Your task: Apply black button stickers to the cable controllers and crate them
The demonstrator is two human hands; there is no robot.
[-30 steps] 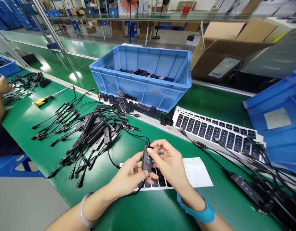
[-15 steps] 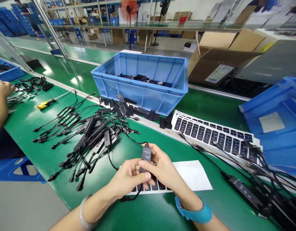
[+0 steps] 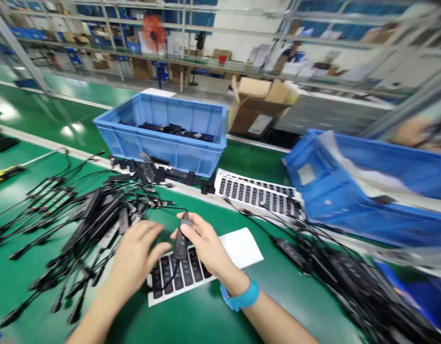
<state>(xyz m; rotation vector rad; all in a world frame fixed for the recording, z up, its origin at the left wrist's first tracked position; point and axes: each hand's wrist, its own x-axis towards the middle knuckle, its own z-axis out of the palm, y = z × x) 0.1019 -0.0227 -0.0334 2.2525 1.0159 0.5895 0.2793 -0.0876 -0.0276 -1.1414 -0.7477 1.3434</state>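
Observation:
My right hand (image 3: 208, 246) grips a small black inline cable controller (image 3: 181, 246), its thumb on the upper part of the printed face. A thin cable leaves each end of the controller. My left hand (image 3: 136, 253) is off it, a little to the left, blurred, fingers apart and holding nothing. Beneath the hands lies a white sheet (image 3: 242, 246) bearing rows of black stickers, partly covered by the controller and right hand. Beside my left hand is a tangled pile of black cabled controllers (image 3: 99, 217), with green circuit boards (image 3: 48, 193) at its far left.
A blue bin (image 3: 163, 153) with black parts stands behind the pile; loose black casings (image 3: 149, 169) lie along its front. More sticker sheets (image 3: 256, 193) are stacked to its right. Cabled controllers (image 3: 342, 272) and a second blue bin (image 3: 349, 200) occupy the right. A yellow-handled screwdriver (image 3: 5, 174) lies left.
My left hand has let go of the controller and moved left, opening. The right hand still holds it. The view has swung right, showing more of the right-hand bin.

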